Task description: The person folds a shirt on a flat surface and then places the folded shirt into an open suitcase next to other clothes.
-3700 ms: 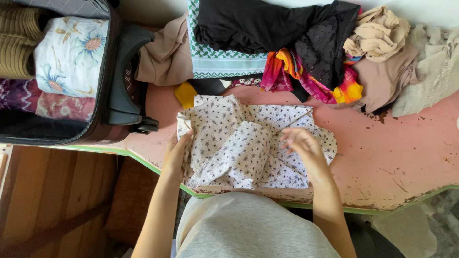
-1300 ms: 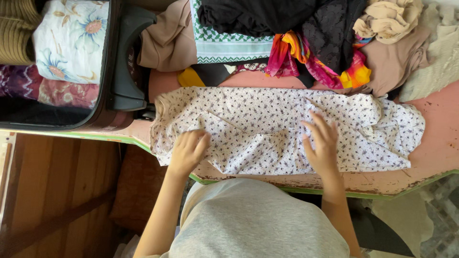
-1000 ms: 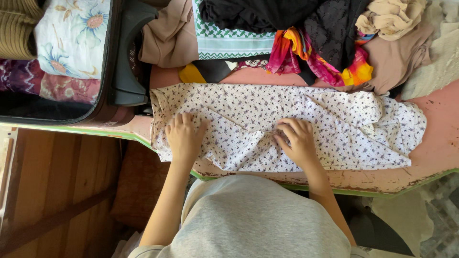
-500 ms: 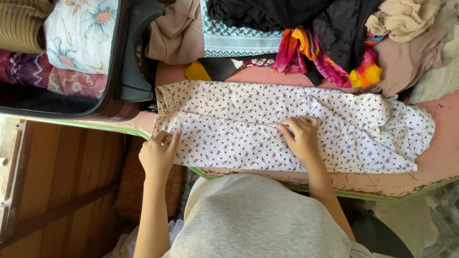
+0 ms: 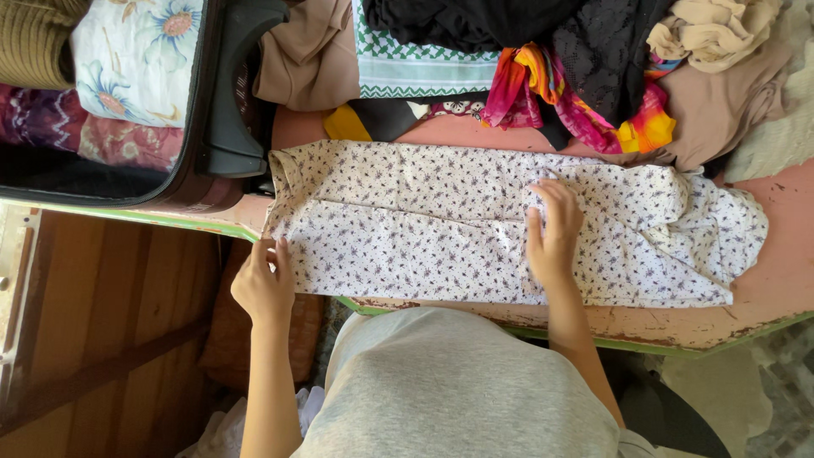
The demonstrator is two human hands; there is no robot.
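A white garment with a small dark flower print (image 5: 424, 229) lies spread in a long band across the pink table (image 5: 788, 246), folded lengthwise along a crease. My left hand (image 5: 263, 284) pinches its lower left corner at the table's front edge. My right hand (image 5: 553, 229) lies flat on the cloth right of the middle, fingers spread and pressing it down. The garment's right end is bunched and wrinkled.
An open suitcase (image 5: 212, 127) holding folded clothes (image 5: 127, 59) stands at the back left. A heap of loose clothes runs along the back: a black one (image 5: 509, 21), a bright multicoloured one (image 5: 585, 106), beige ones (image 5: 712, 76) and a green-patterned cloth (image 5: 407, 72). A wooden floor (image 5: 102, 339) lies below left.
The garment went from a folded bundle to a long band. In the last half second my left hand slid to the lower left corner and my right hand moved right along the cloth.
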